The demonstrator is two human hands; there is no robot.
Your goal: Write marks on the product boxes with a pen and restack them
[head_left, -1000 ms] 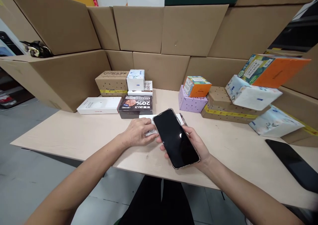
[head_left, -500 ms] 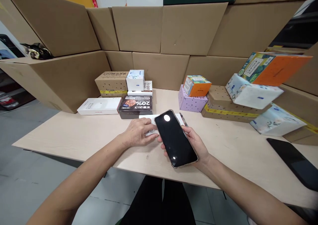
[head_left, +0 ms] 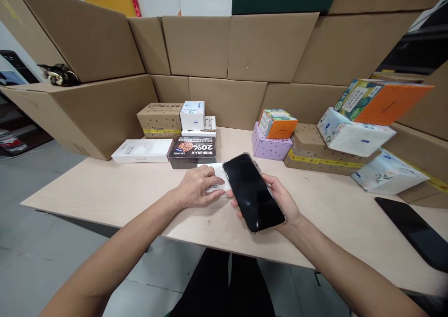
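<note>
My right hand (head_left: pixel 280 198) holds a black smartphone (head_left: pixel 255 193) in a clear case, fingers under it and thumb along its right edge. The phone is tilted, its dark screen facing up toward me, above the table. Just left of it, my left hand (head_left: pixel 199 186) rests on a flat white item (head_left: pixel 220 172) with printed letters, its fingers bent a little and apart. The phone covers the right part of that white item, so I cannot tell its full shape.
A black snack box (head_left: pixel 192 153) and a long white box (head_left: pixel 143 150) lie behind my left hand. Back right, an orange box (head_left: pixel 279 124) sits on a purple box (head_left: pixel 271 144). Tissue packs (head_left: pixel 388 170) and a dark flat device (head_left: pixel 413 233) are at the right. Cardboard walls (head_left: pixel 227 100) surround the table.
The phone in my right hand has shifted slightly right, and the round light reflection has left its screen. My left hand stays on the white item.
</note>
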